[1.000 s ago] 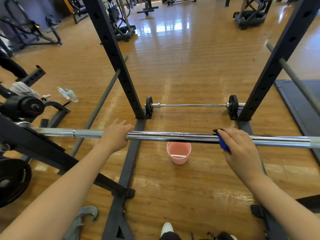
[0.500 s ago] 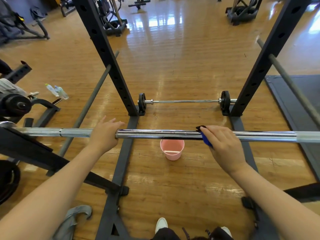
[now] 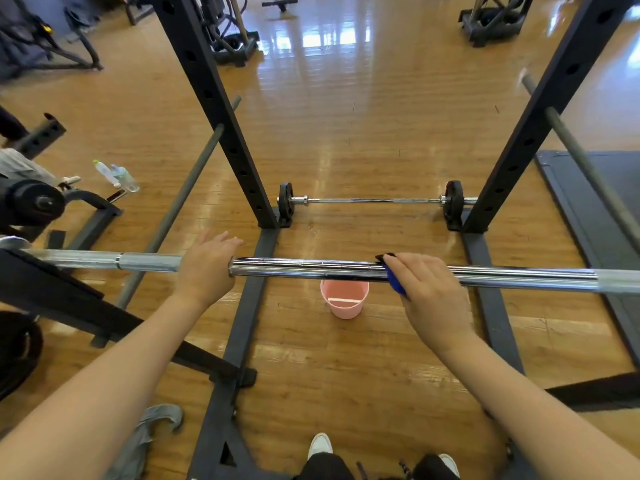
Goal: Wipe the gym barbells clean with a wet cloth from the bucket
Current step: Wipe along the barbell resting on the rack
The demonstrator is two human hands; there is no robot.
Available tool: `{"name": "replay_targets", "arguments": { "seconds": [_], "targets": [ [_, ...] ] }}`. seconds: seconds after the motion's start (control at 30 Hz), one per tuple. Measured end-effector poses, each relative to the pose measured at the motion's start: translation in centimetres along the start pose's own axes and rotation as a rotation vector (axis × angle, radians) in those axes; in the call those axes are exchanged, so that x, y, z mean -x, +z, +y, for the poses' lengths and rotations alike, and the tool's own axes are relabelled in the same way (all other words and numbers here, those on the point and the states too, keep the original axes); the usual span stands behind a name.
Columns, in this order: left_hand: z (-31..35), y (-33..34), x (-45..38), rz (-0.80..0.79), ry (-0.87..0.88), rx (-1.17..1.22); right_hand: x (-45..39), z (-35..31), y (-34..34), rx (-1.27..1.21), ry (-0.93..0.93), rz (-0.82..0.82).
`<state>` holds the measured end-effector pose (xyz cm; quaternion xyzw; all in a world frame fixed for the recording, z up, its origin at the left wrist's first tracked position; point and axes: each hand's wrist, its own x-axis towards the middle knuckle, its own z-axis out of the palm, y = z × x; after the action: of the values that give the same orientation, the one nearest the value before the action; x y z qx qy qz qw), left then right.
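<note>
The long chrome steel barbell [image 3: 311,268] runs left to right at chest height above the pink plastic bucket [image 3: 344,299], the right hand [image 3: 427,292] clamping a blue wet cloth [image 3: 394,282] round it mid-shaft, the left hand [image 3: 207,268] resting flat-fingered on it.

The single head-worn camera looks forward and steeply down, close above the racked barbell [image 3: 311,270], with the floor beyond it.

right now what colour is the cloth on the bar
Blue, seen in the head view: the cloth peeks out under the right hand on the barbell.
</note>
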<state>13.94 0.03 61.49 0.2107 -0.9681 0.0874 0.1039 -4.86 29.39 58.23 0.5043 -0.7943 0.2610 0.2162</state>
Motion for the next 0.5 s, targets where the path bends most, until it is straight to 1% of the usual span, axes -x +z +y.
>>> {"name": "replay_targets", "arguments": {
  "seconds": [0.07,0.17,0.3,0.37,0.5],
  "targets": [
    [0.0,0.1,0.0,0.022,0.006,0.001,1.1,2.1,-1.4,0.022,0.036,-0.011],
    [0.0,0.4,0.0,0.042,0.005,-0.003,3.1,5.2,-3.3,0.095,0.134,0.041],
    [-0.1,0.6,-0.1,0.054,-0.007,0.01,3.6,5.3,-2.8,0.149,0.207,0.12],
    [-0.2,0.7,-0.1,0.055,-0.007,0.012,3.1,3.5,-1.0,0.141,0.171,0.148],
    [-0.3,0.4,0.0,0.028,0.007,0.021,1.7,0.3,1.1,0.073,0.022,0.123]
  ]
}}
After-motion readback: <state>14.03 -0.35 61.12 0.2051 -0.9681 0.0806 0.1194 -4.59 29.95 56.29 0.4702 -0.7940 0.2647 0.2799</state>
